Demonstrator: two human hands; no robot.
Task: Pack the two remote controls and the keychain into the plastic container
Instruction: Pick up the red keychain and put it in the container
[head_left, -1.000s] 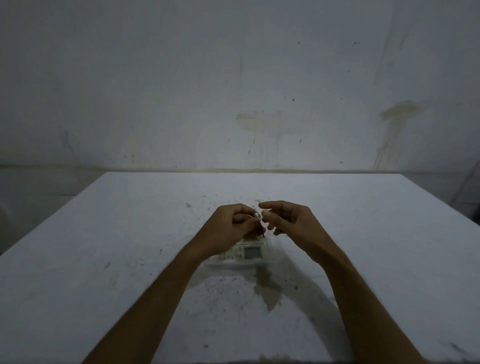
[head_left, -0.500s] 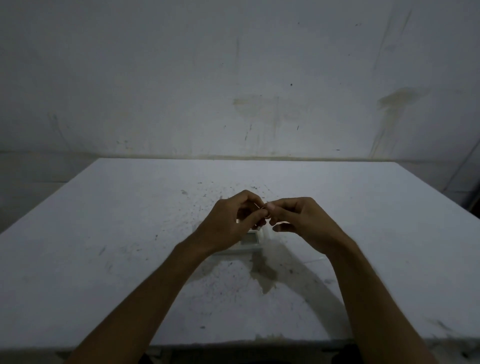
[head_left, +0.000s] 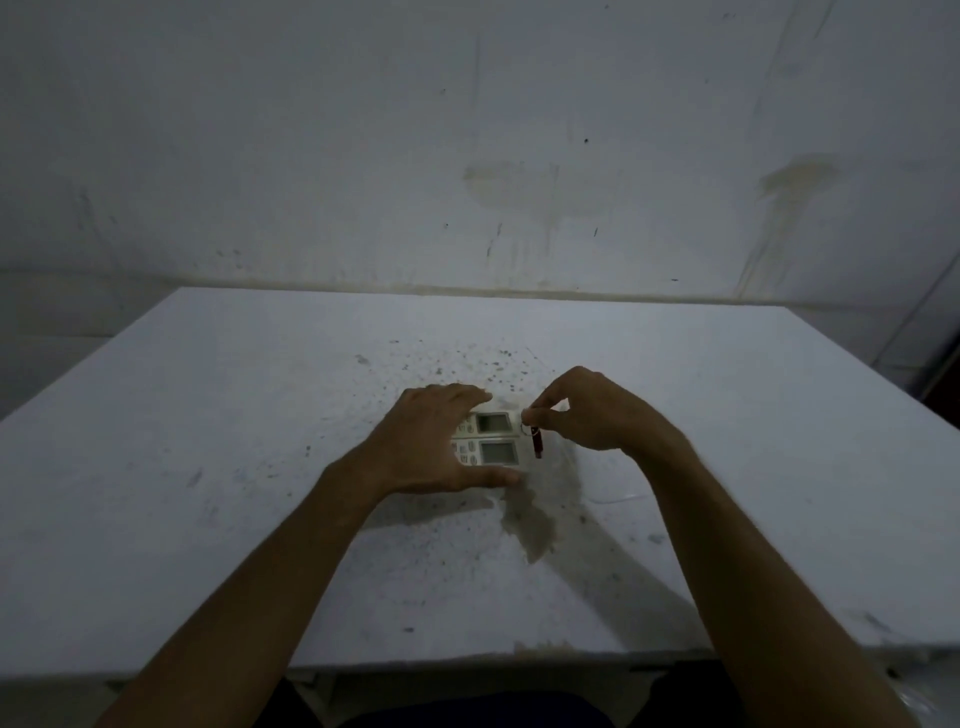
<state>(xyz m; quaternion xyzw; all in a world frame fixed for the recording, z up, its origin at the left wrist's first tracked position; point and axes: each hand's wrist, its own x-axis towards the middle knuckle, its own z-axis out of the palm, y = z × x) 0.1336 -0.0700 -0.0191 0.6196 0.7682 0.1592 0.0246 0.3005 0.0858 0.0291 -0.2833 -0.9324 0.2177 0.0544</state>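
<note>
Where both hands met over the middle of the table (head_left: 208, 467) half a second ago, now parted: left hand (head_left: 431, 441) spread wide, fingers and thumb bracketing the far and near edges of the two remote controls (head_left: 491, 441), side by side in the plastic container (head_left: 558, 470) (clear walls barely visible). Right hand (head_left: 597, 410) raised just right of them, thumb and forefinger pinching the ring of the keychain (head_left: 536, 441), red fob dangling over the container's right end, beside the remotes
</note>
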